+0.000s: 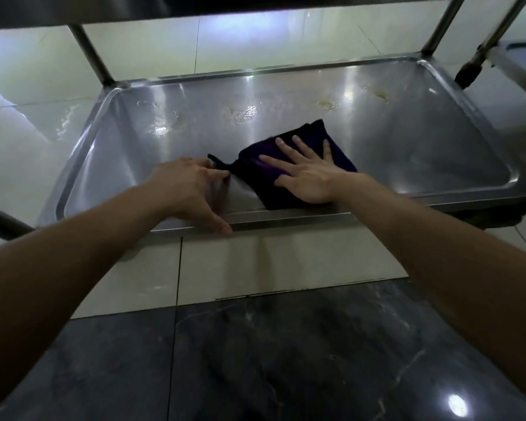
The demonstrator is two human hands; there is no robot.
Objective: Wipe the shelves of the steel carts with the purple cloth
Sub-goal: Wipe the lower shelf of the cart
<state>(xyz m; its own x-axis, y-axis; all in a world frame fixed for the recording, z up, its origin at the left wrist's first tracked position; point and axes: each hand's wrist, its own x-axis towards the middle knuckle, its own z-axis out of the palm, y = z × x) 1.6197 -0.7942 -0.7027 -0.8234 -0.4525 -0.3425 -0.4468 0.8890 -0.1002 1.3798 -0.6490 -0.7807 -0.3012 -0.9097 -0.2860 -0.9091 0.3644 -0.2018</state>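
Observation:
The bottom shelf of a steel cart fills the upper half of the head view, a shallow tray with a raised rim. A folded purple cloth lies flat on it near the front edge. My right hand presses down on the cloth with its fingers straight and spread. My left hand rests on the shelf just left of the cloth; its fingertips touch the cloth's thin corner tab and its thumb lies over the front rim. Several wet, yellowish smears sit along the back of the shelf.
The underside of the shelf above hangs over the far edge, carried by steel posts at the corners. A second cart's frame stands at the right. Pale and dark marble floor tiles lie in front of the cart.

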